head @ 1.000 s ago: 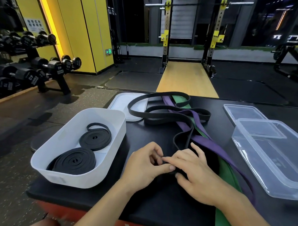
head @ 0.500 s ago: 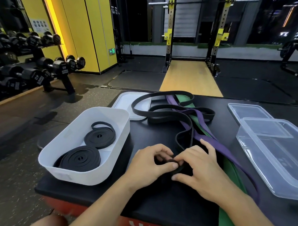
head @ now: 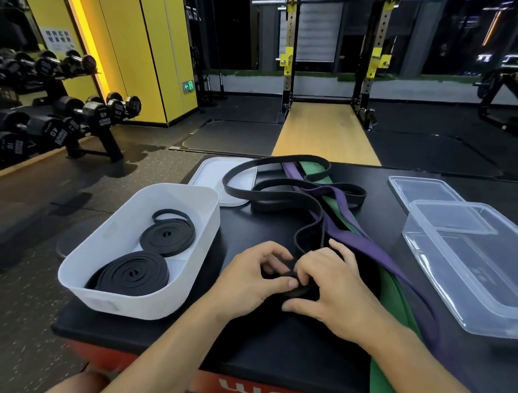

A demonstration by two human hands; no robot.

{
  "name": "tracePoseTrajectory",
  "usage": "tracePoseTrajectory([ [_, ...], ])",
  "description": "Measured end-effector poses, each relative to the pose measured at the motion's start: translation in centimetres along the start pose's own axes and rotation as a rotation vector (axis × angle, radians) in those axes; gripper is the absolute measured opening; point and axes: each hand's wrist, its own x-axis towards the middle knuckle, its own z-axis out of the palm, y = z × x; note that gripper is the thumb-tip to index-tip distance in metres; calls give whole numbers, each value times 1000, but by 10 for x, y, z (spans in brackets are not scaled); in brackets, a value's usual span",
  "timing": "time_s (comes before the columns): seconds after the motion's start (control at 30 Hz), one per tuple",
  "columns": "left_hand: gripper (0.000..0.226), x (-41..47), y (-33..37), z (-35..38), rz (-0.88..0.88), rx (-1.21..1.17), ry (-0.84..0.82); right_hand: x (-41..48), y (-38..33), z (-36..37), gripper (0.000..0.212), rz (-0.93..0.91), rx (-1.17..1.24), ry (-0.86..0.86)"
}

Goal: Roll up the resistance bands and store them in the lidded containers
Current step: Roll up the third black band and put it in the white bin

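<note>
A long black resistance band (head: 284,194) lies in loops across the black table top (head: 269,345). Its near end forms a small coil between my hands. My left hand (head: 248,282) pinches that coil from the left, and my right hand (head: 333,291) curls its fingers round it from the right. A purple band (head: 365,245) and a green band (head: 396,294) stretch under and beside my right hand. The white tub (head: 190,252) at the left holds two rolled black bands (head: 132,274). A clear plastic container (head: 468,265) stands at the right.
A white lid (head: 214,173) lies behind the tub, partly under the black band. A clear lid (head: 421,191) lies behind the clear container. Dumbbell racks (head: 62,119) stand on the floor at the left; a squat rack (head: 331,65) stands beyond the table.
The coil of black band between my hands has grown slightly as my fingers turn it. Both hands stay in the same spot on the table. The view shifted a little.
</note>
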Motion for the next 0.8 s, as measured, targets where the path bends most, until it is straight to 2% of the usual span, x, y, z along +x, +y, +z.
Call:
tracePoseTrajectory([
  [0.07,36,-1,0,-1,-16,-9,1,-3,7,-6,41,55,195,-70],
  [0.13,34,-1,0,-1,-12,4,-1,-6,10,-9,54,52,249,-102],
  [0.23,33,-3,0,-1,9,30,18,-7,10,-5,65,5,156,-110],
  [0.4,28,-12,4,2,21,61,105,-6,8,-5,54,-34,38,-119],
  [0.53,15,-13,7,0,37,71,96,0,-1,-7,54,4,33,-93],
  [0.73,9,-14,12,1,62,123,73,5,-11,2,59,-2,-162,4],
  [0.8,15,-13,9,0,64,77,37,6,-14,5,60,-42,-197,35],
])
